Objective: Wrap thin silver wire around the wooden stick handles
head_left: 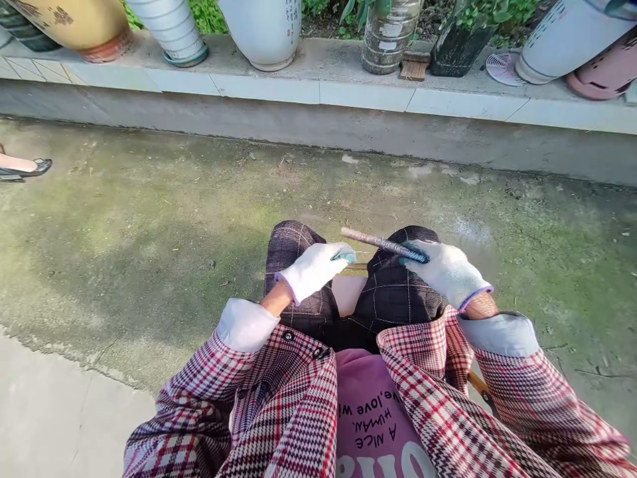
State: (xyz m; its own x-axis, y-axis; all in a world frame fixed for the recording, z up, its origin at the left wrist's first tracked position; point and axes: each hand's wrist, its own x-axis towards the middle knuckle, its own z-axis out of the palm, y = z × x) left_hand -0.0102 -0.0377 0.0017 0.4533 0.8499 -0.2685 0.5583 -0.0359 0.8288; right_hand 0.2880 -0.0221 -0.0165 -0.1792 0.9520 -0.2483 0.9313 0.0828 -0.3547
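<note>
I sit with my knees in dark checked trousers [293, 249] in front of me. My right hand [445, 271], in a white work glove, is closed round a thin grey-brown stick [381, 243] that points up and left over my knees. My left hand [316, 267], also gloved, rests on my left knee with its fingers curled in a pinch near the stick's left end; a fine thread-like strand seems to run from its fingertips, too thin to name. The two hands are a short way apart.
Mossy concrete ground [149, 232] lies all round. A raised tiled ledge [318, 89] at the back carries several large pots and jars [263, 30] and a plastic bottle [388, 36]. Another person's foot in a sandal [22, 166] shows at the far left.
</note>
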